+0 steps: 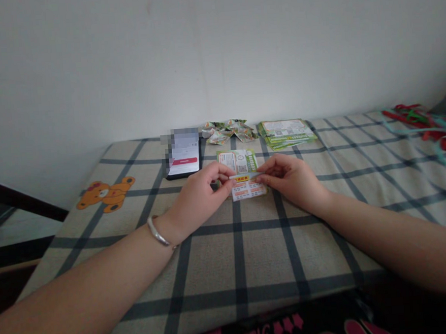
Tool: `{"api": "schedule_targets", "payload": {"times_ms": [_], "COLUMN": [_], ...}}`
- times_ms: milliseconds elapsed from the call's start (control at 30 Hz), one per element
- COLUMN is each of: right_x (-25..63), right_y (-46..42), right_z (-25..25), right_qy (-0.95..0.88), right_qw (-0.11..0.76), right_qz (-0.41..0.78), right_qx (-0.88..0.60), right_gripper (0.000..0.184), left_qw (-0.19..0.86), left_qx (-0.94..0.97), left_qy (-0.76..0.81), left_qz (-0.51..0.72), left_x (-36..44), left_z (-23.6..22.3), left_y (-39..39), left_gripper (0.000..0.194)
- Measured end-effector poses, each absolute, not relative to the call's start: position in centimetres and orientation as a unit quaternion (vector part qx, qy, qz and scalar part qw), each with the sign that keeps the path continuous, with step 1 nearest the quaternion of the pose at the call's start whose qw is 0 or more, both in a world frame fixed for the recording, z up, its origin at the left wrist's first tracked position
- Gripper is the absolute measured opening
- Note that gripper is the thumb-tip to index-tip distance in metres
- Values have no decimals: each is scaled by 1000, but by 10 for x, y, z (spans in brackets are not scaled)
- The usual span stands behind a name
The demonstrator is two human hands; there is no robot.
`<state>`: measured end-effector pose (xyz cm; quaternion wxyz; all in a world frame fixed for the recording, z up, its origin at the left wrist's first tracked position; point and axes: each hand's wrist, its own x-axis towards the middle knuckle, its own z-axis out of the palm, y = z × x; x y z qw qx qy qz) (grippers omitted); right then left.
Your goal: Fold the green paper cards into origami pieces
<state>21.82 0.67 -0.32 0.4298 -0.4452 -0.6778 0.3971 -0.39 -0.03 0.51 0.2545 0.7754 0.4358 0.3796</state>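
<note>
A small printed paper leaflet point(248, 189), with orange and grey print on its near part and green on its far part, is between my hands at the middle of the table. A crease or folded edge runs across it between my fingertips. My left hand point(205, 191) pinches its left side between thumb and fingers. On the right side, my right hand point(290, 180) pinches it the same way. Behind it lie several folded paper pieces point(230, 131) in a group. A fanned stack of green and white leaflets point(287, 132) rests to their right.
A phone point(184, 154) with a lit screen lies at the back left. An orange bear cutout point(106, 194) is on the checked tablecloth point(211, 269) at left. Red, green and teal strips point(422, 125) lie far right. A white wall point(215, 50) stands behind the table.
</note>
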Motion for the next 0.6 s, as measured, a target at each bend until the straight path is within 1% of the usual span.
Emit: {"api": "schedule_targets", "payload": {"times_ms": [200, 333, 500, 600], "right_x": [219, 221, 221, 220], "right_y": [7, 10, 11, 10], "right_z": [-1, -3, -5, -3], "right_qy": [-704, -721, -732, -745], "right_qw": [396, 365, 349, 338], "right_qz": [358, 324, 320, 289], "right_qx": [-469, -492, -490, -498], "right_gripper": [17, 13, 9, 8], "left_qw": [211, 126, 20, 32], "left_qx": [788, 812, 820, 817], "left_qy": [451, 459, 484, 489], "left_qz": [362, 337, 304, 303], "left_x": [-3, -4, -3, -2], "left_z": [6, 6, 6, 5], "left_y": [2, 4, 5, 6], "left_gripper": [4, 3, 3, 3]}}
